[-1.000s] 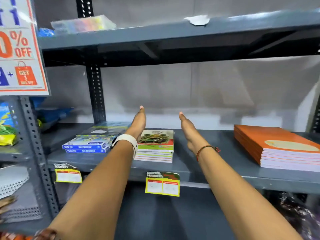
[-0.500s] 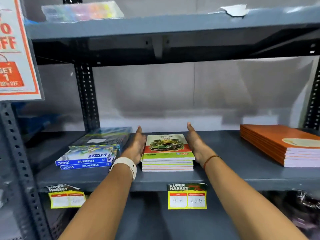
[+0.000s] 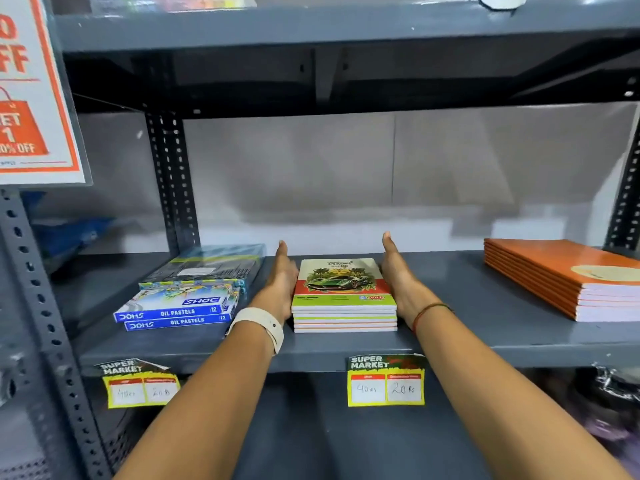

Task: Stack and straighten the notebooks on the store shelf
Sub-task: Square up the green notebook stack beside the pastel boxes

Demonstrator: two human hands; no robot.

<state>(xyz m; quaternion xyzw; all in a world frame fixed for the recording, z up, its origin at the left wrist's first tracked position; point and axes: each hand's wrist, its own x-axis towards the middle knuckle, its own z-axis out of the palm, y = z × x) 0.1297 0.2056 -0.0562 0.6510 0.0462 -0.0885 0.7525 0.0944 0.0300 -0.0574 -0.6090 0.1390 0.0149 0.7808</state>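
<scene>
A small stack of notebooks (image 3: 341, 289), its top cover showing a green car, lies in the middle of the grey metal shelf (image 3: 450, 341). My left hand (image 3: 282, 282) is flat against the stack's left side, fingers straight and pointing to the back. My right hand (image 3: 398, 278) presses flat against the stack's right side in the same way. The stack sits squeezed between both palms with its edges lined up. A second, larger stack of orange notebooks (image 3: 568, 275) lies at the shelf's right end, apart from both hands.
Blue oil pastel boxes (image 3: 176, 310) and a dark flat pack (image 3: 211, 268) lie left of my left hand. Price tags (image 3: 386, 381) hang from the shelf's front edge. An upper shelf (image 3: 346, 26) overhangs. A perforated upright (image 3: 173, 181) stands at the back left, a sale sign (image 3: 31, 88) further left.
My hands came down from above the shelf and closed in on both sides of the car notebook stack. The view moved closer and shifted left.
</scene>
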